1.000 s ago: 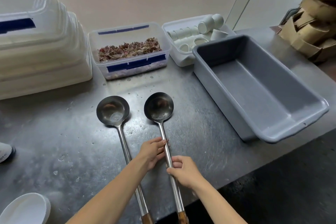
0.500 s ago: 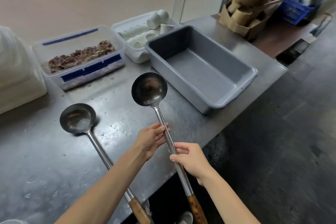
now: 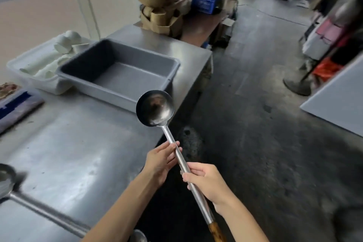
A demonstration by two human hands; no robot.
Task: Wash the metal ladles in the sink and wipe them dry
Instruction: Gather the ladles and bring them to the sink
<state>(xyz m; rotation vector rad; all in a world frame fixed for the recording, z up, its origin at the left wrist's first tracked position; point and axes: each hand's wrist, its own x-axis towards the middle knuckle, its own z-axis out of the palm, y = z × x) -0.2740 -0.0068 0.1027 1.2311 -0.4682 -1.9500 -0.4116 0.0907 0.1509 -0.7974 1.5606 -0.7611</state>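
Steel counter (image 3: 78, 143) fills the left half of the frame; its right edge runs from the upper centre down toward the lower centre. Dark floor (image 3: 265, 143) takes the right half, an open aisle running to the upper right.

Grey tub (image 3: 119, 82) sits on the counter at centre left, close to the counter's right edge. White tray (image 3: 21, 65) of white cups lies touching it at the left.

Second ladle (image 3: 29, 202) lies flat on the counter, lower left; bowl cut by the frame edge, blurred.

Held ladle (image 3: 155, 108): off the counter, bowl at frame centre over the counter edge, just in front of the tub; shaft slopes down right to a wooden handle end at the bottom edge.

Right hand (image 3: 208, 182), lower centre: fingers curled round the shaft, gripping it.

Left hand (image 3: 160, 160), just above it: fingers nearly straight, fingertips and thumb pinching the shaft lightly.
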